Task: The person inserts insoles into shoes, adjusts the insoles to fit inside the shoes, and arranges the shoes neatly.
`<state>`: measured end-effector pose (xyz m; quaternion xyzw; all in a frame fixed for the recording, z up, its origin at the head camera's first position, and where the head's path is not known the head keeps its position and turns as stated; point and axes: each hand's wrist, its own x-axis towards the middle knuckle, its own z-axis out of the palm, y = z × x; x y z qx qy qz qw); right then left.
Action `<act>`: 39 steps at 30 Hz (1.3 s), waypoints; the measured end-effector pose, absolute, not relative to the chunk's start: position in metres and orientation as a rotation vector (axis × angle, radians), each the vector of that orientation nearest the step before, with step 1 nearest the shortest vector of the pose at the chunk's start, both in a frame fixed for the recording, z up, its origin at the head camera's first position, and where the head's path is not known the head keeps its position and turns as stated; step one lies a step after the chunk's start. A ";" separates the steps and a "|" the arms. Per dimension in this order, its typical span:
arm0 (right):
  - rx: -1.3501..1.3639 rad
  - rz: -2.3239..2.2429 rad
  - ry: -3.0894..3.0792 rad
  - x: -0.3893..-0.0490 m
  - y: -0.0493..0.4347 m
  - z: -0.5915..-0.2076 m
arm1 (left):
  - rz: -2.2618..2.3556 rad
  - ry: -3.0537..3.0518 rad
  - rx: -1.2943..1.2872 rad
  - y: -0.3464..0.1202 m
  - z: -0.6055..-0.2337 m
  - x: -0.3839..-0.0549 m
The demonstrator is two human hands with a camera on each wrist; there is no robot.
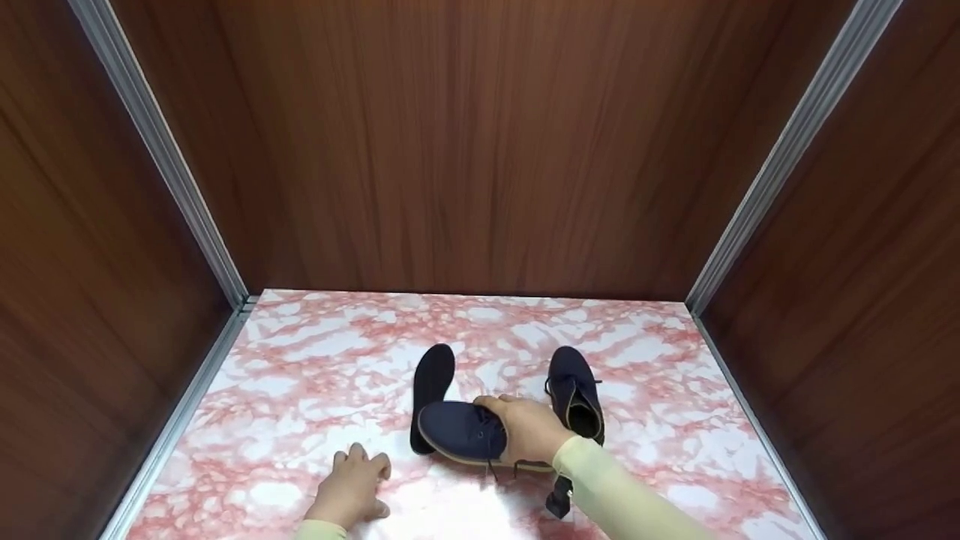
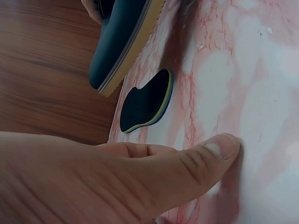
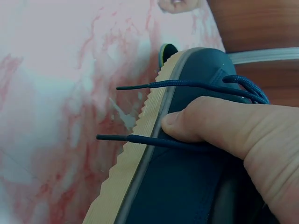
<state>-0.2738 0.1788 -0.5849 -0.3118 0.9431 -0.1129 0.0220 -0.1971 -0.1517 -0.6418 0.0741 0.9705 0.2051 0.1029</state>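
Observation:
My right hand (image 1: pixel 529 429) grips a dark blue lace-up shoe (image 1: pixel 459 433) across its middle, toe pointing left. In the right wrist view the thumb presses on the side of the shoe (image 3: pixel 187 182), between two loose lace ends, above the tan ridged sole. A black insole (image 1: pixel 433 382) lies on the table, partly overlapped by the shoe's toe; its yellow and blue edge shows in the left wrist view. My left hand (image 1: pixel 350 484) is low over the table to the left, fingers spread and slightly bent, holding nothing.
A second dark blue shoe (image 1: pixel 574 382) stands on the right, toe pointing away. The red and white marbled tabletop (image 1: pixel 300 360) is bounded by brown wood panels (image 1: pixel 450 150) at the back and both sides, with metal corner strips.

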 end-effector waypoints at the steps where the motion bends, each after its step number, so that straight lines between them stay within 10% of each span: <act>1: -0.978 -0.348 2.919 -0.273 0.179 -0.586 | 0.606 2.862 0.220 -0.152 -0.642 -0.198; 39: -0.988 -0.169 2.896 -0.245 0.177 -0.607 | 0.831 2.897 0.684 -0.092 -0.632 -0.209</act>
